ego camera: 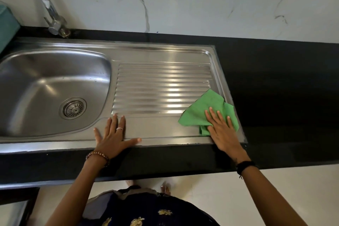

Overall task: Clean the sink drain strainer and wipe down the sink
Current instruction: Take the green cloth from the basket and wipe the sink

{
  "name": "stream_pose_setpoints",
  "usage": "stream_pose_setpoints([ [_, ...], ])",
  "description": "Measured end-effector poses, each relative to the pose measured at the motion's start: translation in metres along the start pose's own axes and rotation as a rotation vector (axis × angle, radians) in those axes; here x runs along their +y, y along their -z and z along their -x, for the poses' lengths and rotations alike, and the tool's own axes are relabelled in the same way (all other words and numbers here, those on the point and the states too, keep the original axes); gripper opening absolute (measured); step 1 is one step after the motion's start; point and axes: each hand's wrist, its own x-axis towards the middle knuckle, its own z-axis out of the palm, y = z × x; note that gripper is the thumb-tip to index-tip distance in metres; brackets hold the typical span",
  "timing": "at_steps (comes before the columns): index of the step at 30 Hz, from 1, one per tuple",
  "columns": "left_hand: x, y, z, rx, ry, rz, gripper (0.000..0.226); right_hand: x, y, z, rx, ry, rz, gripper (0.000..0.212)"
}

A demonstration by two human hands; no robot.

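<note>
Pressing a crumpled green cloth (205, 111) flat under the right hand (222, 130), fingers spread, lower right on the ribbed steel drainboard (161, 88). Left hand (112, 136) splayed, empty, bottom centre. Round drain strainer (74, 108) seated in the stainless sink basin (36, 79), left.

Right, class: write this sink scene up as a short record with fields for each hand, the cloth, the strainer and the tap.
left hand: flat, fingers spread, on the steel front edge near the basin, holding nothing
right hand: palm down, pressing the green cloth
green cloth: crumpled, on the drainboard's near right corner
strainer: seated in the basin drain
tap: behind the basin, no water visible
</note>
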Motion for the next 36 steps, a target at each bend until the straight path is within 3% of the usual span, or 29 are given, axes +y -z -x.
stream_pose_setpoints([
  [7, -0.003, -0.004, 0.007, 0.108, -0.021, 0.039, 0.105, -0.010, -0.007, 0.024, 0.014, -0.061, -0.147, 0.049],
  [17, -0.045, 0.015, 0.027, 0.239, 0.000, 0.111, 0.093, -0.074, -0.013, 0.028, -0.052, 0.128, -0.087, 0.050],
  [27, -0.128, 0.043, 0.028, 0.223, 0.041, 0.126, 0.097, -0.224, -0.031, -0.011, -0.242, 0.542, -0.214, 0.049],
  [33, -0.195, 0.075, 0.027, 0.203, 0.086, 0.195, 0.081, -0.329, -0.044, -0.037, -0.264, 0.623, -0.202, 0.048],
  [36, -0.232, 0.094, 0.022, 0.095, 0.052, 0.165, 0.076, -0.341, -0.047, -0.040, -0.253, 0.625, -0.159, 0.051],
])
